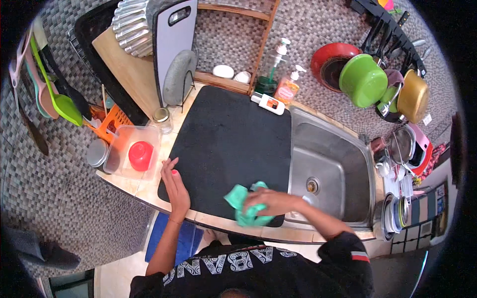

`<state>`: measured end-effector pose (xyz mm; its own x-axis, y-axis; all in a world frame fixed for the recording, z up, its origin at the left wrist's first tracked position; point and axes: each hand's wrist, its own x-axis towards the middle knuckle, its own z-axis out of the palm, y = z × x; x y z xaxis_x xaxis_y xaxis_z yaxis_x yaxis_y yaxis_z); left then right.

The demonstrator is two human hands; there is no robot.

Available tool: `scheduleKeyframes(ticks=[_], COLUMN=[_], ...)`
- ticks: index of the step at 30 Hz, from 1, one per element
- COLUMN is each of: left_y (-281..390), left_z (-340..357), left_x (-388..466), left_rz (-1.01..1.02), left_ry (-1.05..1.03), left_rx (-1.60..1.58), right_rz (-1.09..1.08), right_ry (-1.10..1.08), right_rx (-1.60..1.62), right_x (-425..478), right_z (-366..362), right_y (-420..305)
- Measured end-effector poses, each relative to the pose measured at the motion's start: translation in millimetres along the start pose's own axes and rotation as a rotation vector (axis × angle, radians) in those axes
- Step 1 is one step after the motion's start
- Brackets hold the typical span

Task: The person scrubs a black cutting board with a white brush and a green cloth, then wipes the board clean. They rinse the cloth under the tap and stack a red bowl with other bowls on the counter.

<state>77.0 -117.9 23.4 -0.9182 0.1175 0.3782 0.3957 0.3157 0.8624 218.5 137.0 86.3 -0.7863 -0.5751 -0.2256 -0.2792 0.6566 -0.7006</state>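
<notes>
A bunched green cloth point(238, 197) is in my right hand point(274, 201), pressed to the lower right part of a black mat point(238, 141). The hand and cloth are slightly blurred. My left hand point(177, 190) lies on the mat's left edge, fingers stretched out and holding nothing. Just beyond its fingertips stands a clear plastic container point(121, 165) with a red bowl point(141, 155) inside. The mat covers much of the tiled counter point(147, 190) and reaches the rim of the steel sink point(316, 164) on the right.
A white plastic device point(268, 103) rests on the mat's far right corner, near two pump bottles point(287, 89). A lidded glass jar point(163, 120), a grey stone plate point(179, 78) and cutting boards point(173, 48) stand at the far left. Stacked bowls point(391, 216) sit right of the sink.
</notes>
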Motion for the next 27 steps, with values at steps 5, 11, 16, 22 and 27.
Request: scheduleKeyframes(ticks=[5,11,16,22,27], left_y=[1,-11,-18,-5,9], left_z=[-4,4,4,-3,5], left_x=[-1,0,-2,-3,5], left_rz=[-0.023,-0.048,-0.099,0.008,0.020], left_ry=[0.046,0.116,0.170,0.109,0.000], left_rx=[-0.125,-0.316,-0.441,-0.161,-0.114], right_rz=[-0.086,0.305,-0.032,-0.210,0.425], right_ry=[0.325,0.880,0.449,0.388,1.121], right_rx=[0.167,-0.404,-0.141,-0.021,-0.402], right_x=[39,193,141,121,185], right_z=[-88,-17,38,-83,-122], right_y=[1,21,3,39,146])
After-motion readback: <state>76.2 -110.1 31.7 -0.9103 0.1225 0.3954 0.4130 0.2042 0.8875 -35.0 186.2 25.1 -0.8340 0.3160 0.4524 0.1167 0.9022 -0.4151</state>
